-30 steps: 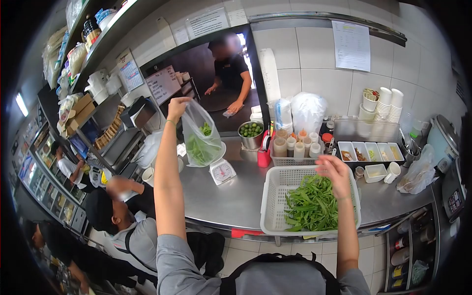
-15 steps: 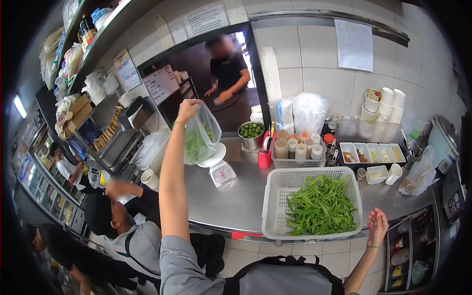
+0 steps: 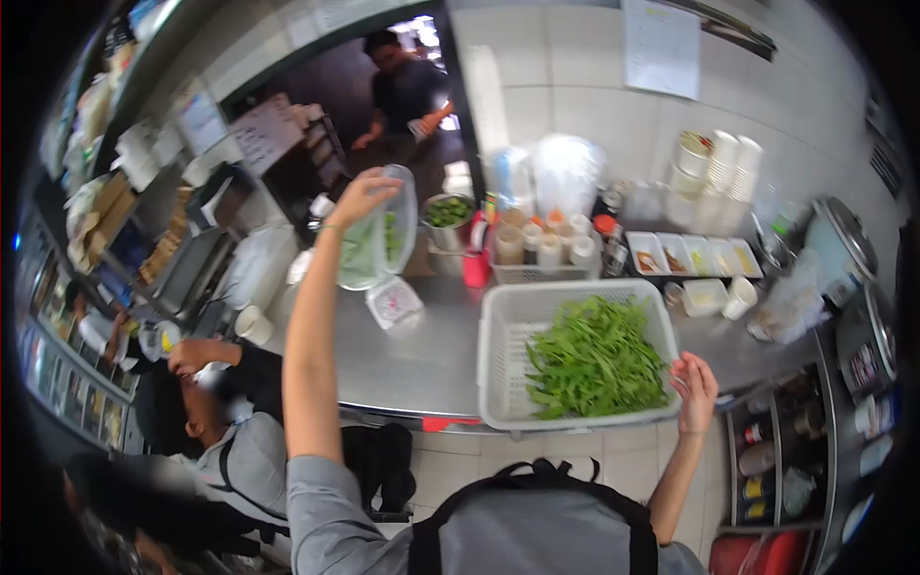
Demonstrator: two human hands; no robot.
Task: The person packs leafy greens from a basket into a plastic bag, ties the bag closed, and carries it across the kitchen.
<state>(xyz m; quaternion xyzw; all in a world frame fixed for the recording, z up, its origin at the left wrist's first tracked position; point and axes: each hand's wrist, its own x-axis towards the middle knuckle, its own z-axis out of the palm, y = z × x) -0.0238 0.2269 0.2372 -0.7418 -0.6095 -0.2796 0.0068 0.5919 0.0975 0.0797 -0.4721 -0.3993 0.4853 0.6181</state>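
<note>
My left hand (image 3: 364, 198) is closed on the top of a clear plastic bag (image 3: 366, 251) with green leaves inside. The bag hangs at the small white dial scale (image 3: 394, 303); whether it rests on the pan I cannot tell. On the steel counter, a white plastic basket (image 3: 494, 369) holds a heap of cut leafy greens (image 3: 599, 359). By the basket's right rim is my right hand (image 3: 696, 391), its fingers loosely bent and apart, with nothing seen in it. Whether it touches the rim is unclear.
Behind the basket stand a crate of squeeze bottles (image 3: 546, 272), a tray of condiments (image 3: 695, 257) and a pot of green fruit (image 3: 448, 218). A co-worker (image 3: 235, 441) is close on my left. Another person (image 3: 407, 91) stands beyond the hatch.
The camera view has shifted. My left hand still holds the bag, which now sits differently over the scale. My right hand has come closer to the basket's right rim.
</note>
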